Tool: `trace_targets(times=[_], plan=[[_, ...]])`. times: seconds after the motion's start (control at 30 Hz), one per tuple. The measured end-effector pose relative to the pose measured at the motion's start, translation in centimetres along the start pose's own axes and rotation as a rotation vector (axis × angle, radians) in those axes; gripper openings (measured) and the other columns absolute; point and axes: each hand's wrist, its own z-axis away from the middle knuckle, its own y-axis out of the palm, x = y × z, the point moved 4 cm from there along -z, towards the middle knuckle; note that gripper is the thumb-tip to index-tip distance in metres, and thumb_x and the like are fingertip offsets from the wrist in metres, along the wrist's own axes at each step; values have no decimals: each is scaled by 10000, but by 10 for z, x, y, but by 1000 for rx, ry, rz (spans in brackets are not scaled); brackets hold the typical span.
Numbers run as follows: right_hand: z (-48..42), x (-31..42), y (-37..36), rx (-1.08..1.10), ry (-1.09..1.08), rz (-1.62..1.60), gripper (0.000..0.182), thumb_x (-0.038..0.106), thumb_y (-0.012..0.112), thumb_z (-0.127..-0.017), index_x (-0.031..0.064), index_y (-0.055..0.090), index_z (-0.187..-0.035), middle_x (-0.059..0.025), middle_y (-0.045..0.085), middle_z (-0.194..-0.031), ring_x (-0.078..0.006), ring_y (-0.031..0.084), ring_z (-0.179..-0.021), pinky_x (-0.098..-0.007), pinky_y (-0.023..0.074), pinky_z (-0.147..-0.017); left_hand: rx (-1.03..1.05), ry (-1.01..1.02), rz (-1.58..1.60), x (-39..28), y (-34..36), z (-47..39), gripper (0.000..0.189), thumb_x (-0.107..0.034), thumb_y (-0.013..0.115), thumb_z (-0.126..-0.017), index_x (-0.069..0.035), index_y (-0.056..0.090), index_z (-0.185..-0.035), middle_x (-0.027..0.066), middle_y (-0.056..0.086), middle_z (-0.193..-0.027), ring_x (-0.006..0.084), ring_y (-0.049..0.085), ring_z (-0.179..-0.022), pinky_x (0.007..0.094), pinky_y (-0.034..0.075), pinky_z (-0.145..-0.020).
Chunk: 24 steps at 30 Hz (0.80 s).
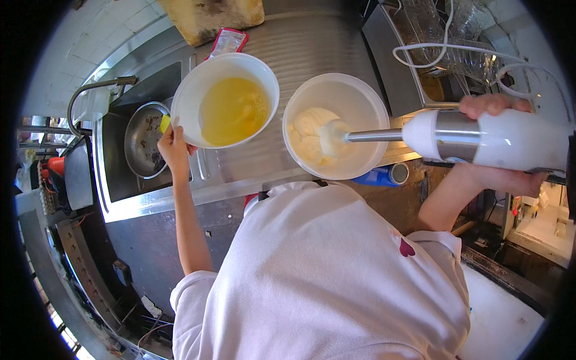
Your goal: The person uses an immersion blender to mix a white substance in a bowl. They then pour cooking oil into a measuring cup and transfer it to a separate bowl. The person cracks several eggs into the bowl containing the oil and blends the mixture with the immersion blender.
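Note:
My left hand (174,148) grips the rim of a white plastic tub (186,105), which leans a little and holds clear yellow liquid (234,112), perhaps oil. To its right is a translucent white plastic tub (364,96) with a thick cream-coloured mixture (310,130) inside. My right hand (490,107) is wrapped around the white and steel body of an immersion blender (459,137). The blender's steel shaft reaches over the second tub's rim, and its pale lower end sits in the mixture. Whether the blade is spinning cannot be seen.
A sink (135,189) on the left holds a metal pan (143,144), with a curved faucet (99,83) above. On the steel drainboard (310,40) lie a red-edged packet (228,41) and a stained board (216,18). A white cord (443,46) loops above clear plastic containers (472,58) at right.

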Motion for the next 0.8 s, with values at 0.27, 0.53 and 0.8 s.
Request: trace_targets(times=[0.27,0.53,0.8], plan=[[-48,39,18,-219,-77,17,673,603,414,-684,-5,507,-955,-185,560,-807,-338,563,-680,-430,459,-658,35,-63,-22,14,19,-3,240,-97,475,-838,51,597,-983,14,493,-507,57,399,-330,199,276,-295],[-110,6,27,-434,-167,485,687,605,419,-660,5,485,-989,-190,550,-774,-340,564,-651,-418,454,-599,75,-118,-367,-1,28,-13,195,-149,512,-830,22,595,-874,110,542,-539,159,515,-393,278,378,-367],[-116,-162,99,-92,-128,-179,576,521,363,-737,20,438,-1011,-157,541,-749,-272,579,-555,-395,508,-446,10,64,-463,5,35,-23,166,-121,482,-831,28,545,-794,237,527,-657,395,523,-617,396,403,-547]])
